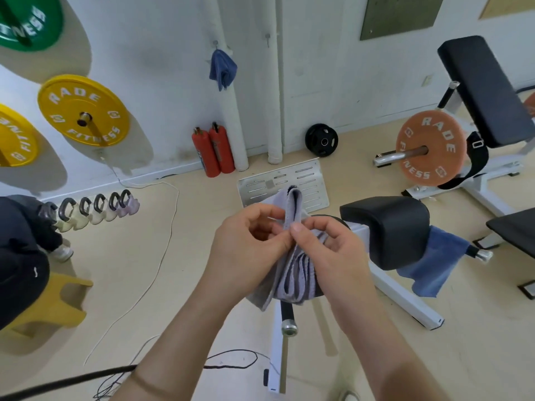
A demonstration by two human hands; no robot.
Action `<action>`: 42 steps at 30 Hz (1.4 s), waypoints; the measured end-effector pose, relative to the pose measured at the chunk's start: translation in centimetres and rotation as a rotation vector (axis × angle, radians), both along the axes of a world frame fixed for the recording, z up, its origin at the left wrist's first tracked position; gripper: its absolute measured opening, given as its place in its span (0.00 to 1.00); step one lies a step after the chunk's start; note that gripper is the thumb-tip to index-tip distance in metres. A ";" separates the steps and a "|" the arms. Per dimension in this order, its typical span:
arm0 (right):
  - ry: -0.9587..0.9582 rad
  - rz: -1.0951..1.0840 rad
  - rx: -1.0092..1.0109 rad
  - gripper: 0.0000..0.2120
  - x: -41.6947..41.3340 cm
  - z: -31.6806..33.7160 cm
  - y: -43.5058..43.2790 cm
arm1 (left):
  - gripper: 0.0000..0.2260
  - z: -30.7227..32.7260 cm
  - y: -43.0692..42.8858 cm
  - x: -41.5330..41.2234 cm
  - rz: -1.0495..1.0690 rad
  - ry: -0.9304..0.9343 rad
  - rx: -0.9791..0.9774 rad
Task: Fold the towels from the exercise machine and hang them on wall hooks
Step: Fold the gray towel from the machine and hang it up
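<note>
Both the left hand (249, 241) and right hand (327, 250) pinch a folded grey towel (292, 273), its lower half hidden behind them.

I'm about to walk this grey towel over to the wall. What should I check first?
1. Grip on the grey towel: ok. The left hand and right hand both pinch it near its upper end.
2. Fold tidy: not ok. The layers hang bunched and uneven below the hands.
3. Hanging loop found: cannot tell.
4. Free wall hook: ok. It is bare, to the right of the hung blue towel.
5. Machine cleared: not ok. A draped blue towel hangs beside the black pad.
</note>
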State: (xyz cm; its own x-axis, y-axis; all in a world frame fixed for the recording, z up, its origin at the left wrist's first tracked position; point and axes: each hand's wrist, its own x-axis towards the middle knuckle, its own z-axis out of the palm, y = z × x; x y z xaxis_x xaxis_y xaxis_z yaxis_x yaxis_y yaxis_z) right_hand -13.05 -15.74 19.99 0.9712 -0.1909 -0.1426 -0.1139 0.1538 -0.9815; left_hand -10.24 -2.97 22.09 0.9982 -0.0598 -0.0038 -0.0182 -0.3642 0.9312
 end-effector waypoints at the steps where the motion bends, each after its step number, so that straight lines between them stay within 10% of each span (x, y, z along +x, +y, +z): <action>1: -0.004 -0.008 -0.023 0.03 0.0 0.1 0.5 | 0.08 0.0 0.4 0.0 0.012 -0.004 0.025; 20: -0.111 -0.145 -0.743 0.05 -0.9 -0.3 3.0 | 0.06 1.2 2.8 2.3 0.153 -0.213 0.256; 31: -0.034 -0.158 -0.332 0.06 0.3 0.4 2.7 | 0.08 1.3 -0.1 2.2 0.020 -0.190 0.378; 42: -0.128 -0.037 -0.491 0.07 1.2 2.2 3.6 | 0.13 3.3 3.2 2.9 -0.202 0.198 -0.273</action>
